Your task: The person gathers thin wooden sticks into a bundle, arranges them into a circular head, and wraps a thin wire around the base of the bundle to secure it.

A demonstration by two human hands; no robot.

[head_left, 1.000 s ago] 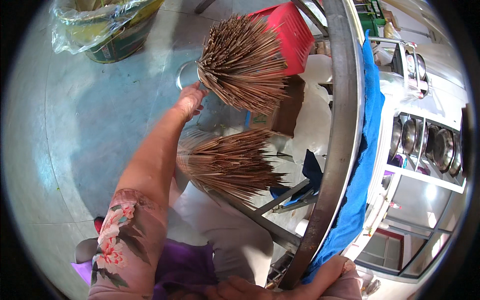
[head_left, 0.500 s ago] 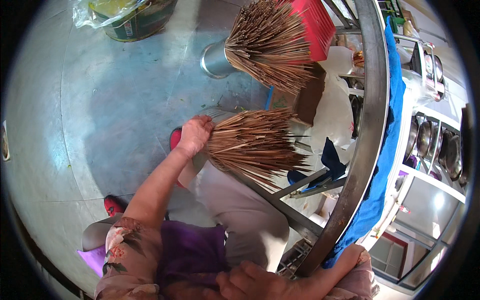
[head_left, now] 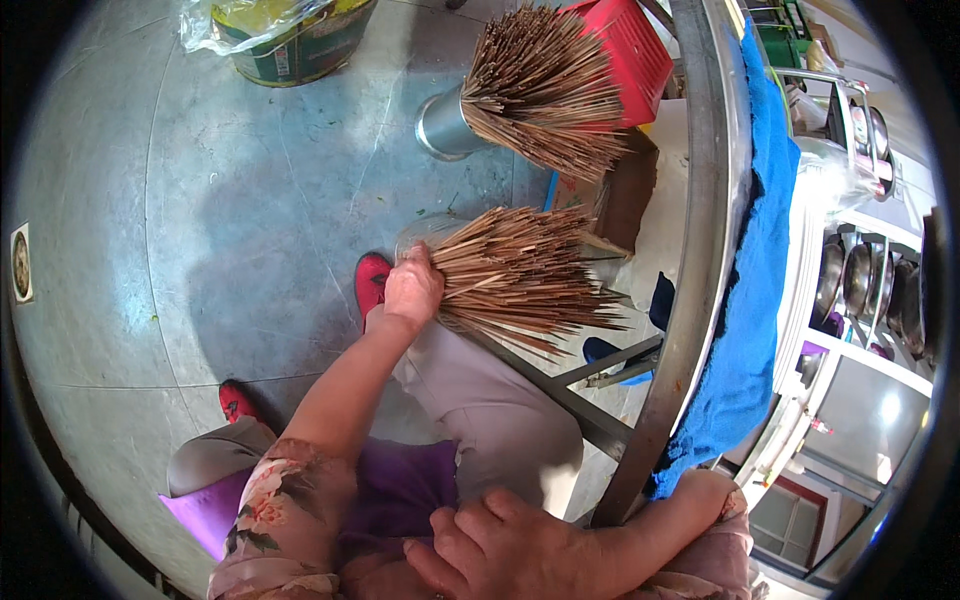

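Observation:
A thick bundle of thin wooden skewers (head_left: 530, 280) fans out to the right, its lower end in a see-through container (head_left: 418, 234). My left hand (head_left: 413, 287) is closed at the near side of the bundle, where the skewers come out of the container. Its fingertips are partly hidden. In front of my body, low in view, my right hand (head_left: 510, 548) is held with bent fingers. What they hold, if anything, is hidden. A second bundle of skewers (head_left: 545, 95) stands in a grey metal cylinder (head_left: 443, 126) farther off.
A metal table frame (head_left: 700, 240) with blue cloth (head_left: 755, 290) runs along my right. Beyond the skewers are a red plastic crate (head_left: 630, 60) and a cardboard box (head_left: 625, 195). A green bucket (head_left: 300, 50) with plastic film stands far left. Bowls (head_left: 857, 270) line a rack at right.
The view has shifted, so the floor things sit slightly to the right. My left hand stays at the skewers, turned somewhat. My right hand shows more fully, fingers still bent.

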